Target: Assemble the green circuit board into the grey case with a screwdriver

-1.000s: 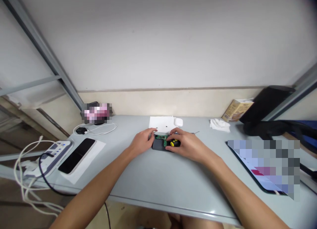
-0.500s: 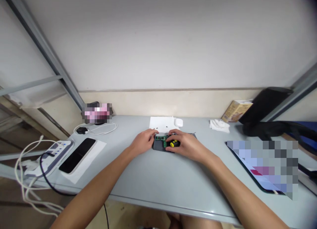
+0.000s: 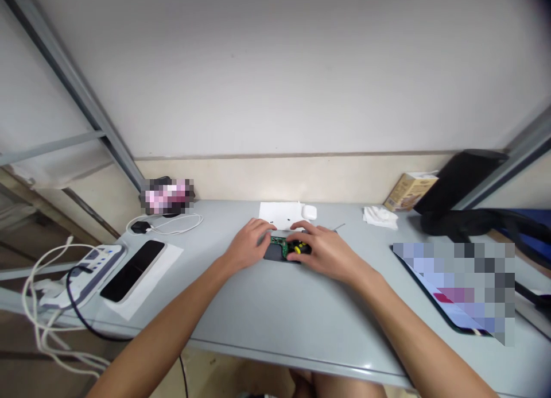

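Between my hands a flat dark grey casing (image 3: 272, 252) lies on the desk. An L-shaped green circuit board (image 3: 279, 240) shows inside it. My left hand (image 3: 249, 246) grips the casing's left edge, thumb at the near side and fingers at the far side. A black screwdriver with yellow marks (image 3: 303, 248) is tucked in my right hand (image 3: 321, 248); its thin shaft sticks out beyond the knuckles. The fingertips of that hand reach down to the board's right part, which they hide. Behind the casing, small dark bits (image 3: 288, 219) lie on a white paper (image 3: 278, 210).
A white earbud case (image 3: 309, 212) sits by the paper. To the left are a phone (image 3: 134, 271), a power strip (image 3: 86, 274) and a looped white cable (image 3: 185, 231). On the right lie a tablet (image 3: 451, 312), crumpled tissue (image 3: 380, 217) and a carton (image 3: 408, 191).
My left hand has shifted slightly right and further over the casing's left edge. The right hand has turned a little, and more of the screwdriver's shaft shows. The view has moved slightly.
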Tool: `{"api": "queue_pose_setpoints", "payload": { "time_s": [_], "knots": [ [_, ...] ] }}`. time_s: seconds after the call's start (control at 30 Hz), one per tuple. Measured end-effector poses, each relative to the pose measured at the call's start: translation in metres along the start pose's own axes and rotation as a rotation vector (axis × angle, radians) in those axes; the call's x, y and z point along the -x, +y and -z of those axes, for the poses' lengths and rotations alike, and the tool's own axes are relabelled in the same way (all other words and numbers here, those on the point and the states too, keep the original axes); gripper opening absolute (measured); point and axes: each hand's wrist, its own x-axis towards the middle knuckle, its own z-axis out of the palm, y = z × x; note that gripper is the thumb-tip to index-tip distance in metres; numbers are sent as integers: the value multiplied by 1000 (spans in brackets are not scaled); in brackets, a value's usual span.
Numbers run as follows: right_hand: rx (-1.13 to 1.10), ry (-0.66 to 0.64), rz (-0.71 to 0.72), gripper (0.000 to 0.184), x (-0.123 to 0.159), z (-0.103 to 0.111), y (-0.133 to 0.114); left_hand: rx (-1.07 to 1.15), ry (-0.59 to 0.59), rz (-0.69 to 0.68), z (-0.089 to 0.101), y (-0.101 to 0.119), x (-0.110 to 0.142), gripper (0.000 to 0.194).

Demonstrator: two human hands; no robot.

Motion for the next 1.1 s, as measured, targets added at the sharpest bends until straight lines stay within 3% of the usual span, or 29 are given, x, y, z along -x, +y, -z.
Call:
{"api": "queue_pose_setpoints", "payload": {
  "time_s": [0.07,0.2,0.3,0.47,0.57,0.67,0.83,1.1],
  "knots": [
    [-120,193,-14,29,2,8,-4,5,-36,-53,1,7,1,28],
    [-403,708,-72,31,1,23,-6,-4,-194,-88,-4,15,4,44],
    [-582,918,-169,40,-9,29,1,-24,-229,-76,-7,17,6,46],
    [-719,974,-440,64,-41,18,20,-59,-227,-34,-10,22,4,58],
    [-838,1029,-586,66,-54,2,29,-77,-207,-15,-16,25,2,71],
    [-941,1046,-654,66,-55,-10,36,-73,-221,-8,-23,25,1,66],
    [-953,979,-679,65,-47,-15,45,-26,-240,24,-24,22,-1,58],
    [-794,924,-527,61,-45,-13,32,71,-250,8,-20,17,0,58]
  ]
}}
